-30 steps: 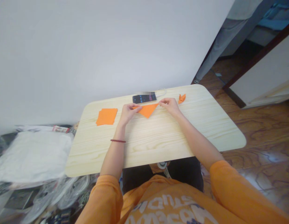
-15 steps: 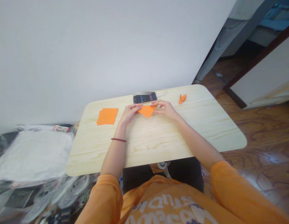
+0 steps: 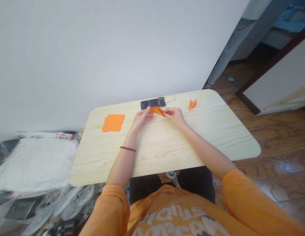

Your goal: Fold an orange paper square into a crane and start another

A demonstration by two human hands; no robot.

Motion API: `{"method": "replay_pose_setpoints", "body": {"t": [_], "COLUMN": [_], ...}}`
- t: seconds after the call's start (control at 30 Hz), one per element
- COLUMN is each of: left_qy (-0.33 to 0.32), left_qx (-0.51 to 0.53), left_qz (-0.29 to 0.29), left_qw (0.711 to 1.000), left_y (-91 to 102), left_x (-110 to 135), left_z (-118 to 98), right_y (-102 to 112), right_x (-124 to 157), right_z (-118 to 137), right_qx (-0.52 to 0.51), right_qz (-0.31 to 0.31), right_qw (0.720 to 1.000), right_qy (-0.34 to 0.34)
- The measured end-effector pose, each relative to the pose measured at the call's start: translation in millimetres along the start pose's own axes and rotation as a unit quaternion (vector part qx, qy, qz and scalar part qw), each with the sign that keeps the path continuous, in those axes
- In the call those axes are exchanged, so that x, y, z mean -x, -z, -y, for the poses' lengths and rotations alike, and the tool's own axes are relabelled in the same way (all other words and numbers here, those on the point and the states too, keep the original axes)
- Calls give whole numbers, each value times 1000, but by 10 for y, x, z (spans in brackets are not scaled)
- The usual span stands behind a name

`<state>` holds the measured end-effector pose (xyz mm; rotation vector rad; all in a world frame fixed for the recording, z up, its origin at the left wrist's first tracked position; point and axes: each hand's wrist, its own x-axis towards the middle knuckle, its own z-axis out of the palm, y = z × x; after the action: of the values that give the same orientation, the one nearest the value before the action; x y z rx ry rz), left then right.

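An orange sheet of origami paper [image 3: 156,110], folded and tilted up off the table, is held between my two hands near the phone. My left hand [image 3: 140,118] pinches its left end between thumb and fingers. At the right end, my right hand [image 3: 175,115] grips a corner with its fingertips. To the left lies a stack of square orange paper [image 3: 113,123]. A small folded orange paper bird [image 3: 192,104] rests on the right side of the table. Part of the folded sheet is hidden by my fingers.
A phone [image 3: 152,103] with a white cable [image 3: 171,97] lies at the back of the pale wooden table [image 3: 167,147], against the wall. White bags [image 3: 36,162] and clutter are at the left. Another person's grey trouser leg [image 3: 223,57] shows beyond the wall edge.
The paper was a flat triangle pointing toward me; now it is lifted, turned and seen more edge-on. My left hand has rolled over, and my right fingers have curled in at the corner.
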<state>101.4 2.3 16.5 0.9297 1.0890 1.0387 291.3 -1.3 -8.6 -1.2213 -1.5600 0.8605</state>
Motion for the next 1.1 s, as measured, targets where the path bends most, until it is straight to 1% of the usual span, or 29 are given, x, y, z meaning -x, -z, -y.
{"method": "replay_pose_setpoints", "body": {"t": [0.13, 0.27, 0.4, 0.5, 0.6, 0.67, 0.77, 0.83, 0.93, 1.0, 1.1], "left_qy": [-3, -23, -42, -35, -29, -40, -79, -103, -114, -115, -122], "left_qx": [35, 46, 28, 28, 33, 37, 25, 2, -21, -38, -71], "left_qz": [-13, -32, -11, 5, 14, 1, -38, -62, -78, -65, -38], "left_qw": [999, 998, 999, 999, 999, 999, 996, 993, 990, 991, 989], "left_y": [-43, -54, -55, -48, -43, -49, -64, -61, -12, 46, 133], "left_x": [2, -18, -8, 8, 4, -5, -13, -13, -27, -50, -85], "left_z": [29, 80, 90, 80, 89, 106, 125, 127, 126, 129, 133], "right_y": [-4, -43, -92, -100, -90, -89, -103, -111, -102, -81, -41], "right_x": [55, 83, 69, 56, 61, 76, 109, 129, 146, 146, 128], "right_z": [114, 157, 116, 95, 109, 130, 157, 163, 162, 165, 169], "right_qx": [45, 36, -20, -75, -101, -120, -146, -133, -79, -45, -25], "right_qz": [1, 8, -8, -24, -38, -26, 10, 22, 31, 47, 75], "right_qw": [999, 999, 1000, 996, 992, 989, 985, 988, 996, 998, 996], "right_qy": [18, 15, -15, -42, -64, -79, -95, -80, -24, 12, 48]}}
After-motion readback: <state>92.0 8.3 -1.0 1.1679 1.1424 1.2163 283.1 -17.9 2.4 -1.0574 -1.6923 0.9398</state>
